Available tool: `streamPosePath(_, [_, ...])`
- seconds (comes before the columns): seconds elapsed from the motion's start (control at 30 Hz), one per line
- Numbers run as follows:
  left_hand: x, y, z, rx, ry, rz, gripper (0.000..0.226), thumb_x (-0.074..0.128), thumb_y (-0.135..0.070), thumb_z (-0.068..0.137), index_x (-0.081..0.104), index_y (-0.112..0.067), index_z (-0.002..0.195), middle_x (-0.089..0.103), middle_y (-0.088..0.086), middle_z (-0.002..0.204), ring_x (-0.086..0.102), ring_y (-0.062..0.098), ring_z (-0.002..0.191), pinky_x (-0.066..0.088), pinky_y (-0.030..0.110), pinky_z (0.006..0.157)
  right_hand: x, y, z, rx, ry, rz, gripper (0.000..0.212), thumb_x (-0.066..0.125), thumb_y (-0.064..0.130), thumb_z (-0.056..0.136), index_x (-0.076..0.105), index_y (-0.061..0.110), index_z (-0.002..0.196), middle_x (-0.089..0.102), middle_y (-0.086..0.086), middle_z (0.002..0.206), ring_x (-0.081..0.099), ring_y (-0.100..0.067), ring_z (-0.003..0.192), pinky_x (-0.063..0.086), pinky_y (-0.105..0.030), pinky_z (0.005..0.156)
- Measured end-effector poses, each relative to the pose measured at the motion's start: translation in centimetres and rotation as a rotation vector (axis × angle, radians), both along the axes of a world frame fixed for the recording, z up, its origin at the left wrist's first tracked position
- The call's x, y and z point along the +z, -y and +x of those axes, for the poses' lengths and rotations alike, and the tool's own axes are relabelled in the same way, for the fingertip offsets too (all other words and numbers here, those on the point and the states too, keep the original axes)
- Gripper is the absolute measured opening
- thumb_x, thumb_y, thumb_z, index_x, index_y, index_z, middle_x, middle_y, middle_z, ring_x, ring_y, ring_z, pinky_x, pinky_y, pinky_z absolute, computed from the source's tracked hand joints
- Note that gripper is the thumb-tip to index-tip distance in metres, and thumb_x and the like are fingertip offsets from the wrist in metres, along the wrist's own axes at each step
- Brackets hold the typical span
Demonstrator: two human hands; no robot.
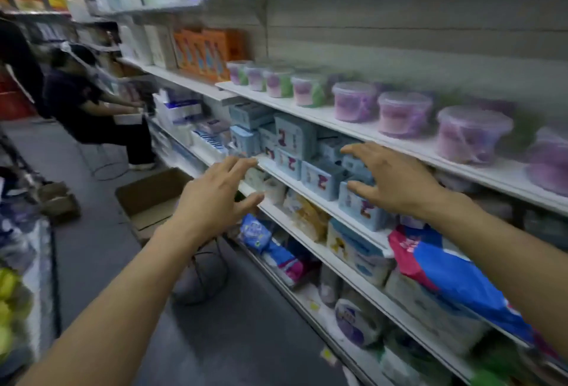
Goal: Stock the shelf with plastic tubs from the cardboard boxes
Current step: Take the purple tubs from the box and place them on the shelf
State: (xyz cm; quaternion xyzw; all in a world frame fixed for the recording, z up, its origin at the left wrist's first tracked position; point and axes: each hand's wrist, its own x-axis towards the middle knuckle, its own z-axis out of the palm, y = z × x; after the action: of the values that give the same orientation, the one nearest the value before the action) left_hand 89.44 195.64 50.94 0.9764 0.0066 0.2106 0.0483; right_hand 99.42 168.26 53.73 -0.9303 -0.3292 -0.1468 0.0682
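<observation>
Shelf on the right keeps plastic tubs along its front edge, we judge for buyers. Our left hand and right hand are empty, fingers spread.

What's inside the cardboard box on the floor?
Only bare bottom flaps show inside the box; the left grip covers its right side, so anything there is hidden.

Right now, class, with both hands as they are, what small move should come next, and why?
Probably lower both hands toward the open cardboard box on the floor for another tub. The left hand and right hand are open and hold nothing, and the plastic tubs already stand in a row on the shelf.
</observation>
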Motion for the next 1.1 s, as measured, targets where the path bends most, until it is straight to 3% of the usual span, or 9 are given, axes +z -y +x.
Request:
streamPosePath(0.17, [-1.9, -15.7, 0.6, 0.172, -0.079, -0.044, 0.055, 0.051, -0.055, 0.089, 0.036, -0.036, 0.138, 0.046, -0.01, 0.13, 0.05, 0.016, 0.118, 0.046, 0.034, 0.075, -3.0, -16.1, 4.9, 0.101, -0.108, 0.009, 0.059, 0.053, 0.047, 0.09, 0.029, 0.035, 0.142, 0.039, 0.009, 0.146, 0.05, -0.019, 0.124, 0.051, -0.042, 0.088])
streamPosePath(0.3, [-4.0, -25.5, 1.8, 0.249, -0.167, -0.114, 0.055, 0.047, -0.058, 0.089, 0.036, -0.035, 0.137, 0.047, -0.008, 0.13, 0.053, 0.018, 0.115, 0.052, 0.042, 0.083, -5.6, -26.4, 8.3, 0.144, -0.202, 0.012, 0.056, 0.055, 0.043, 0.09, 0.033, 0.035, 0.14, 0.039, 0.009, 0.146, 0.049, -0.018, 0.124, 0.049, -0.039, 0.089])
streamPosePath(0.5, [-8.4, -35.3, 6.1, 0.322, -0.266, -0.278, 0.052, 0.047, -0.057, 0.09, 0.04, -0.034, 0.136, 0.052, -0.007, 0.119, 0.055, 0.017, 0.109, 0.051, 0.041, 0.087, -9.9, -38.5, 14.8, 0.199, -0.311, -0.025, 0.047, 0.056, 0.043, 0.089, 0.043, 0.032, 0.132, 0.049, 0.007, 0.134, 0.054, -0.016, 0.111, 0.042, -0.03, 0.078])
streamPosePath(0.73, [-15.9, -45.3, 17.3, 0.358, -0.376, -0.535, 0.05, 0.056, -0.048, 0.089, 0.048, -0.027, 0.134, 0.055, -0.006, 0.128, 0.06, 0.01, 0.097, 0.051, 0.037, 0.089, -17.3, -52.4, 26.4, 0.243, -0.532, -0.053, 0.038, 0.061, 0.04, 0.086, 0.054, 0.026, 0.121, 0.058, 0.002, 0.122, 0.058, -0.021, 0.104, 0.05, -0.041, 0.086])
streamPosePath(0.87, [-21.4, -51.8, 26.3, 0.45, -0.444, -0.795, 0.043, 0.057, -0.043, 0.091, 0.051, -0.027, 0.131, 0.058, -0.005, 0.123, 0.059, 0.01, 0.099, 0.052, 0.032, 0.087, -24.0, -60.9, 34.7, 0.176, -0.731, -0.043, 0.035, 0.061, 0.035, 0.087, 0.058, 0.021, 0.119, 0.062, -0.001, 0.116, 0.06, -0.022, 0.102, 0.048, -0.033, 0.083])
streamPosePath(0.97, [-26.6, -55.8, 32.3, 0.576, -0.541, -1.07, 0.037, 0.055, -0.041, 0.093, 0.054, -0.025, 0.126, 0.06, -0.003, 0.114, 0.06, 0.015, 0.099, 0.055, 0.036, 0.087, -30.9, -65.5, 39.1, 0.061, -0.962, -0.047, 0.032, 0.062, 0.03, 0.086, 0.062, 0.015, 0.113, 0.066, -0.005, 0.111, 0.061, -0.023, 0.101, 0.05, -0.038, 0.089])
streamPosePath(1.03, [-30.6, -58.0, 35.6, 0.662, -0.596, -1.26, 0.032, 0.054, -0.037, 0.095, 0.055, -0.022, 0.123, 0.061, 0.0, 0.109, 0.062, 0.02, 0.098, 0.054, 0.037, 0.084, -35.9, -67.7, 41.3, -0.019, -1.086, -0.077, 0.021, 0.062, 0.027, 0.086, 0.065, 0.01, 0.098, 0.068, -0.009, 0.1, 0.062, -0.025, 0.095, 0.051, -0.036, 0.084])
streamPosePath(1.1, [-34.6, -59.8, 38.4, 0.763, -0.62, -1.413, 0.03, 0.055, -0.033, 0.095, 0.056, -0.019, 0.121, 0.061, 0.002, 0.108, 0.063, 0.021, 0.095, 0.054, 0.038, 0.084, -39.9, -69.1, 42.7, -0.103, -1.204, -0.091, 0.018, 0.06, 0.022, 0.088, 0.059, 0.01, 0.075, 0.061, -0.007, 0.078, 0.059, -0.022, 0.086, 0.044, -0.028, 0.067])
